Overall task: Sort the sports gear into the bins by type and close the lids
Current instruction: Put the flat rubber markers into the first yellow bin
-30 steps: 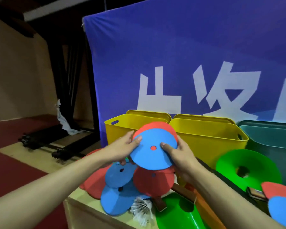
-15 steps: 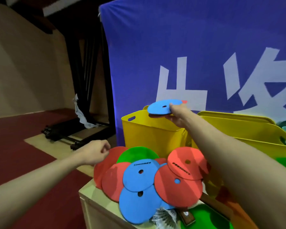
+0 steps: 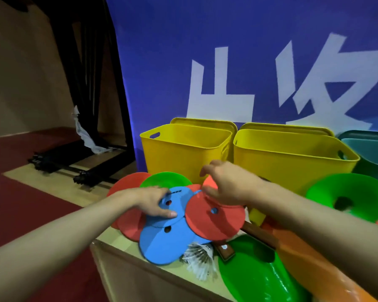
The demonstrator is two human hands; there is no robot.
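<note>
Sorting looks barely begun: left hand [image 3: 153,202] presses flat on the blue round plastic disc [image 3: 172,205], the slack-fingered, empty right hand [image 3: 225,185] hovers beside it, and beyond them the yellow plastic bins [image 3: 183,153] stand unlidded.

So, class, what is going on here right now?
A person is sorting flat sports discs at a table. The left hand rests on the top blue disc of the pile, its fingers lying over it. The right hand hovers open above a red disc, holding nothing. Behind the pile stand two open yellow bins, their lids propped behind them. A shuttlecock and green cones still lie on the table.
</note>
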